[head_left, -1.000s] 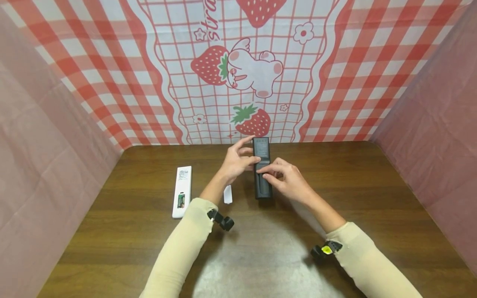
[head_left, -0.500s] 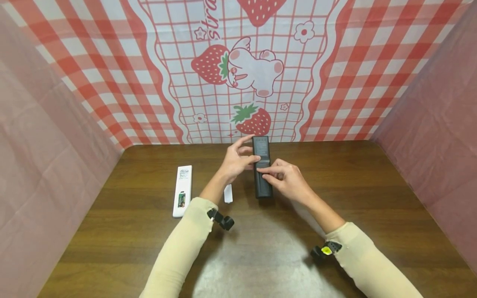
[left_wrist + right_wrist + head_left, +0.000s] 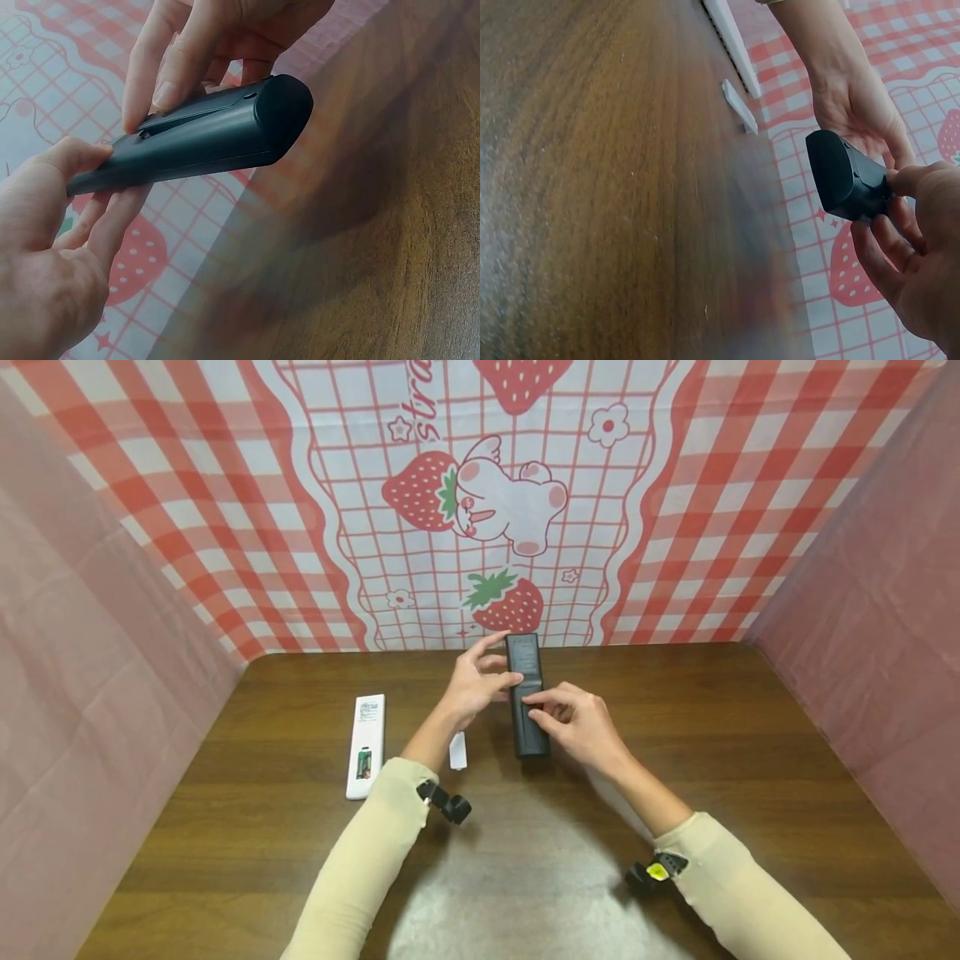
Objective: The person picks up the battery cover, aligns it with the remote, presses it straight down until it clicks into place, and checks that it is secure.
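Observation:
My left hand (image 3: 474, 687) grips a black remote control (image 3: 523, 653) by its upper half, thumb on the back and fingers behind its edge. The remote is held back side up, above the table. On its lower half is a long battery cover (image 3: 532, 739). My right hand (image 3: 581, 720) pinches at this cover, with index fingertip and thumb at its upper end. A wedge-shaped line runs along the cover's side in the left wrist view. In the right wrist view, the remote's rounded end (image 3: 831, 172) faces the camera and the right fingers curl around its side.
A white remote (image 3: 367, 731) lies back up on the wooden table (image 3: 510, 877), its battery compartment (image 3: 364, 763) uncovered and showing green inside. Near the left wrist lies a small white cover (image 3: 458, 752). A strawberry-print cloth (image 3: 600, 527) hangs behind the table; pink cloths flank it.
The black battery cover looks flatter against the remote than a second ago. My right fingertips have shifted slightly right along it. My left hand keeps the same grip.

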{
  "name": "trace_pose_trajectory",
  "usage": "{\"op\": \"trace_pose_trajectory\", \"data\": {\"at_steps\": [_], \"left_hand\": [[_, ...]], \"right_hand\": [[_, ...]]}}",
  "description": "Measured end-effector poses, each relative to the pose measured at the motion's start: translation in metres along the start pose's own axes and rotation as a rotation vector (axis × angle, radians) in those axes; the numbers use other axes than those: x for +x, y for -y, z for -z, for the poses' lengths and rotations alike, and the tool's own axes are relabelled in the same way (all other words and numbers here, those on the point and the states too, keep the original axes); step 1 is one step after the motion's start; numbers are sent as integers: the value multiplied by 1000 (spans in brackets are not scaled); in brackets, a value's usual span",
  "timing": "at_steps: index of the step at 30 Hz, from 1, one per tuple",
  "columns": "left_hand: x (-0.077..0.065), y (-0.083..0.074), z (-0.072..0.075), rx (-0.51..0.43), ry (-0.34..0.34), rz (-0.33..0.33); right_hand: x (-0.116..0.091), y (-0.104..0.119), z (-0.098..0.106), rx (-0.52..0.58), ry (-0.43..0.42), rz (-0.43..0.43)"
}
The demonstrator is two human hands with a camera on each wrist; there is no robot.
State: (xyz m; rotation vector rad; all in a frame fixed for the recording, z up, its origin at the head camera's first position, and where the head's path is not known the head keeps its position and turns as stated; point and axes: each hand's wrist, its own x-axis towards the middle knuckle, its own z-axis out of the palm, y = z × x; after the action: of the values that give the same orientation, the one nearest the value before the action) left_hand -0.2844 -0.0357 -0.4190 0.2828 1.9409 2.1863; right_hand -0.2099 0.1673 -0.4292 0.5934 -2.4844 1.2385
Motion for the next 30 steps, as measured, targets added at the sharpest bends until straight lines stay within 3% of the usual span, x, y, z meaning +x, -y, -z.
{"op": "trace_pose_trajectory", "data": {"at_steps": [15,30], "left_hand": [[1,2,0,-10,-8,4],[1,2,1,3,9,4]], "right_hand": [[1,4,3,108,6,-221],[2,1,7,193,73,-321]]}}
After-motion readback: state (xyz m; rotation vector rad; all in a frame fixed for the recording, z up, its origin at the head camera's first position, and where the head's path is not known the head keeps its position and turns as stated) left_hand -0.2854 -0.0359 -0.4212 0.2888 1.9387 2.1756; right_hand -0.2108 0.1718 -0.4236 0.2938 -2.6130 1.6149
